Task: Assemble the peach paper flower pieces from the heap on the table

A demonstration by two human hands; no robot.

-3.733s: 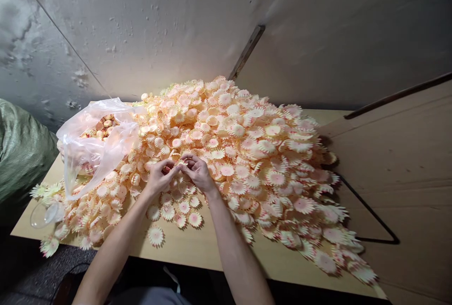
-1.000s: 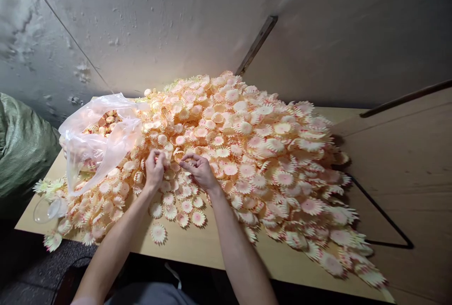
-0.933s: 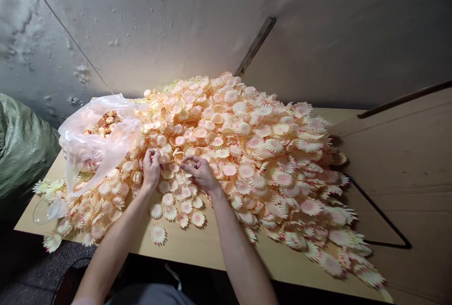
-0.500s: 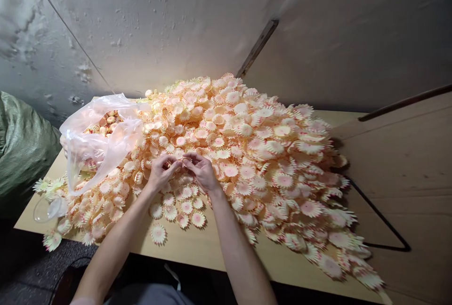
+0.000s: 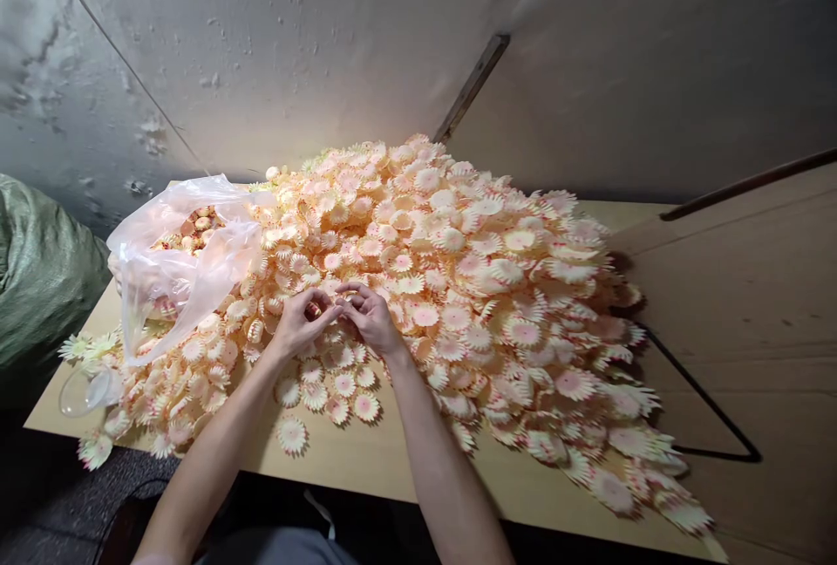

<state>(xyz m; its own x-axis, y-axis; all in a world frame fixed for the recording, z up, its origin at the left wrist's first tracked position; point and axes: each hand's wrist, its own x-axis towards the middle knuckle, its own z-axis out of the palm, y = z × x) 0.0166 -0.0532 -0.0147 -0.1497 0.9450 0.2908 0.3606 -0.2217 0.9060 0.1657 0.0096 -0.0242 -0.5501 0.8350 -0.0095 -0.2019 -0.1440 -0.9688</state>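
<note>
My left hand (image 5: 302,321) and my right hand (image 5: 371,321) meet at the fingertips over the front of a big heap of pale cream-pink artificial flower heads (image 5: 451,238). Both are pinched closed; whatever sits between the fingers is too small and hidden to name. Below my hands lie loose scalloped flower pieces with pink centres, one separate flower piece (image 5: 291,435) lying nearest me. To the left of my hands a thin clear plastic bag (image 5: 226,273) gapes, with small round budlike pieces (image 5: 200,229) inside it. Smaller curled pieces are piled around the bag.
The heap covers much of a light wooden table (image 5: 385,469). At its left corner lies a clear round plastic piece (image 5: 84,391). A green sack (image 5: 49,282) stands left. Cardboard (image 5: 738,286) and a bent black rod (image 5: 712,408) are at right; a wall rises behind.
My hands stay at nearly the same spot, fingertips still together. The fingers have shifted slightly, the left thumb now reaching further toward the right hand. The heap looks the same.
</note>
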